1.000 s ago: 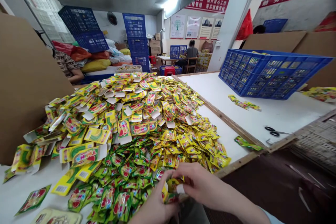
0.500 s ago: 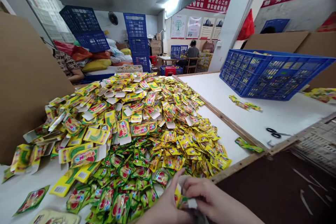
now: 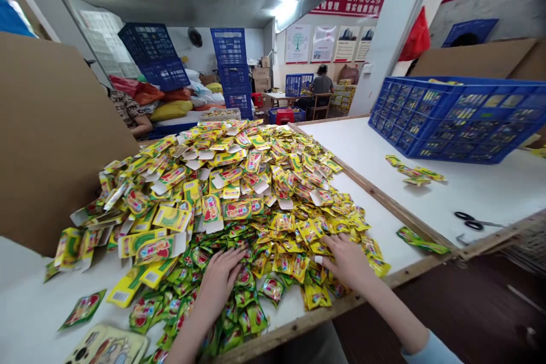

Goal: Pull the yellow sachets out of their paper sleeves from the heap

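My left hand (image 3: 222, 276) lies palm down on a heap of shiny green candy packets (image 3: 198, 278), its fingers stretched out over them. To the right, my right hand (image 3: 347, 261) rests on yellow candy packets (image 3: 284, 261) with its fingers apart. A white wrap shows on a digit of that hand. Nothing visible is held in either hand, though the undersides of the fingers are hidden. Behind both piles rises a mound of small yellow cardboard boxes (image 3: 170, 217), many with white end flaps standing up.
On the right-hand table lie several filled boxes (image 3: 416, 172), scissors (image 3: 473, 222) and a green strip of packets (image 3: 422, 240), near a blue crate (image 3: 452, 119). A wooden edging (image 3: 375, 187) divides the tables. Cardboard (image 3: 55, 142) stands left; a phone-like case (image 3: 108, 347) lies below.
My hands were together at the table edge around a small yellow box; now they are apart on the two packet piles. One more box lies on the right-hand table. The view has shifted slightly.
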Demonstrator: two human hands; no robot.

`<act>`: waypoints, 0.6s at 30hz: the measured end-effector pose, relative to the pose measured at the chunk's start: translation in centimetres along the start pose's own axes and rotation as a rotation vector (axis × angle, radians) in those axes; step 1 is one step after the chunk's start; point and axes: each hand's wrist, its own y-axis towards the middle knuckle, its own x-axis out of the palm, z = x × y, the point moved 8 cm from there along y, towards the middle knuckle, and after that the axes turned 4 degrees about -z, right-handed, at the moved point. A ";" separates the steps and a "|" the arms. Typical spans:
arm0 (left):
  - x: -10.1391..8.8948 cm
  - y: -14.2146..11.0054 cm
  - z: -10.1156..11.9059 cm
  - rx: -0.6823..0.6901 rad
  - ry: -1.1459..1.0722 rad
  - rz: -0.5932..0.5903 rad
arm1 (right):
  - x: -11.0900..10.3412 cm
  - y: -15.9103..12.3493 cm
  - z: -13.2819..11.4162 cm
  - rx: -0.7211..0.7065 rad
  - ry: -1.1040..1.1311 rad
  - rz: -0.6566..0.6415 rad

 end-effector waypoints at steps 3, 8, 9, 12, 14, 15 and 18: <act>-1.0 -0.3 -0.8 -0.080 -0.059 0.079 | 1.1 0.4 -0.9 -0.026 0.000 0.001; -2.0 -0.4 -1.4 -0.176 -0.153 0.191 | -1.0 1.2 0.9 0.027 -0.008 0.079; -2.1 -0.4 -1.4 -0.196 -0.169 0.223 | -1.3 1.3 1.1 0.046 -0.002 0.092; -2.3 -0.2 -1.3 -0.255 -0.225 0.299 | -0.6 1.2 1.1 0.059 0.048 0.077; -2.2 0.0 -1.2 -0.272 -0.292 0.308 | 0.5 0.9 0.9 0.043 0.099 0.042; -2.1 0.1 -1.2 -0.272 -0.333 0.305 | 1.0 0.8 1.0 0.040 0.125 0.030; -1.8 0.2 -1.1 -0.260 -0.468 0.290 | 1.5 0.4 2.0 0.059 0.213 0.026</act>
